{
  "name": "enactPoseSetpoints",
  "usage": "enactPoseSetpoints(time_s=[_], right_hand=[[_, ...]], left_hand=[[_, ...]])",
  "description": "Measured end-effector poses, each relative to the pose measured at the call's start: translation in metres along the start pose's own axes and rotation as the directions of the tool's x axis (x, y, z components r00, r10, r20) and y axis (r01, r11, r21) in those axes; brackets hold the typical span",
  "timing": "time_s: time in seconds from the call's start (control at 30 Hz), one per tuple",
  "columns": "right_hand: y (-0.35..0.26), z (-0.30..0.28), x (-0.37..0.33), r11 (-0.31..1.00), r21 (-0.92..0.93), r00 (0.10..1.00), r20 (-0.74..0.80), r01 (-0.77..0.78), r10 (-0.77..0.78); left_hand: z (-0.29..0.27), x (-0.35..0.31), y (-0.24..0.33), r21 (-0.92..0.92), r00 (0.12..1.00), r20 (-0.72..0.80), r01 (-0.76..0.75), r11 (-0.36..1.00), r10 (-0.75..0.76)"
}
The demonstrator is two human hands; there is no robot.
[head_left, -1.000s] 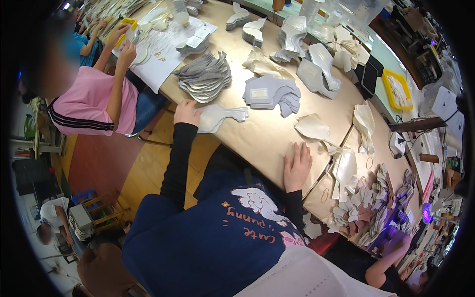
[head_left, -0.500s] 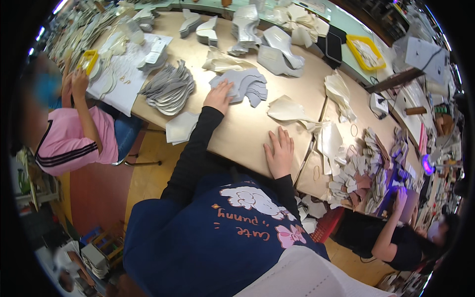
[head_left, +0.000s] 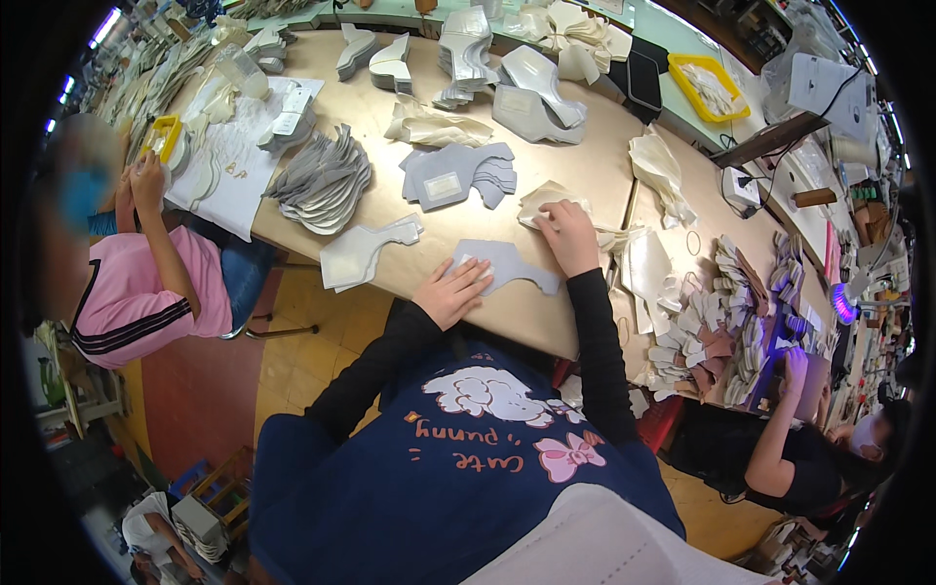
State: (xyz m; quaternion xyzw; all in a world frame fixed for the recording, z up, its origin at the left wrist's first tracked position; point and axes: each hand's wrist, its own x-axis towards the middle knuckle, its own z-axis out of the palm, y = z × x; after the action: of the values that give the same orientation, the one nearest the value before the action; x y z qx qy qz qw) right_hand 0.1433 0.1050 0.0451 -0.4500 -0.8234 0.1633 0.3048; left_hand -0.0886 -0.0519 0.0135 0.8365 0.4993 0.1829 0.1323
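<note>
A flat, grey, shoe-part-shaped piece point(head_left: 512, 268) lies near the table's front edge. Spread on its left end is my left hand point(head_left: 451, 294), pressing it down with open fingers. My right hand point(head_left: 568, 237) reaches beyond the piece, fingers bent and closed on the edge of a thin cream sheet point(head_left: 546, 198). Part of that sheet is hidden behind the fingers. Beyond my left hand sits a fanned stack of similar grey pieces point(head_left: 453, 175) with a pale rectangle on top. Left of that hand are pale cut pieces point(head_left: 356, 255).
A fanned grey pile point(head_left: 322, 180) stands at the left. More cream sheets point(head_left: 648, 273) lie to the right, near heaped scraps point(head_left: 697, 341). A yellow tray point(head_left: 709, 88) is at the back right. One co-worker point(head_left: 146, 283) sits left, another point(head_left: 780, 458) right.
One grey piece has come from the stack to the front edge under my left hand. My right hand has lifted off the tabletop and moved away from me to the cream sheets.
</note>
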Motion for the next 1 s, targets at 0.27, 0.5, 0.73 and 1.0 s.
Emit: enactPoseSetpoints(time_s=[0.27, 0.5, 0.73, 1.0], right_hand=[[0.009, 0.012, -0.004, 0.995, 0.093, 0.996, 0.084, -0.023, 0.015], [0.009, 0.017, -0.010, 0.991, 0.129, 1.000, 0.002, -0.028, 0.028], [0.013, 0.020, -0.013, 0.975, 0.221, 0.999, -0.039, -0.028, 0.038], [0.012, 0.023, -0.013, 0.993, 0.062, 0.991, -0.096, 0.098, -0.092]], left_hand=[[0.002, 0.001, 0.004, -0.022, 0.997, 0.042, 0.063, 0.998, -0.062], [-0.007, 0.011, 0.010, -0.038, 0.994, -0.058, 0.092, 0.995, -0.094], [-0.004, 0.097, -0.006, -0.660, 0.881, -0.088, 0.298, 0.690, -0.465], [0.019, 0.134, -0.019, -0.589, 0.851, -0.149, 0.333, 0.737, -0.504]])
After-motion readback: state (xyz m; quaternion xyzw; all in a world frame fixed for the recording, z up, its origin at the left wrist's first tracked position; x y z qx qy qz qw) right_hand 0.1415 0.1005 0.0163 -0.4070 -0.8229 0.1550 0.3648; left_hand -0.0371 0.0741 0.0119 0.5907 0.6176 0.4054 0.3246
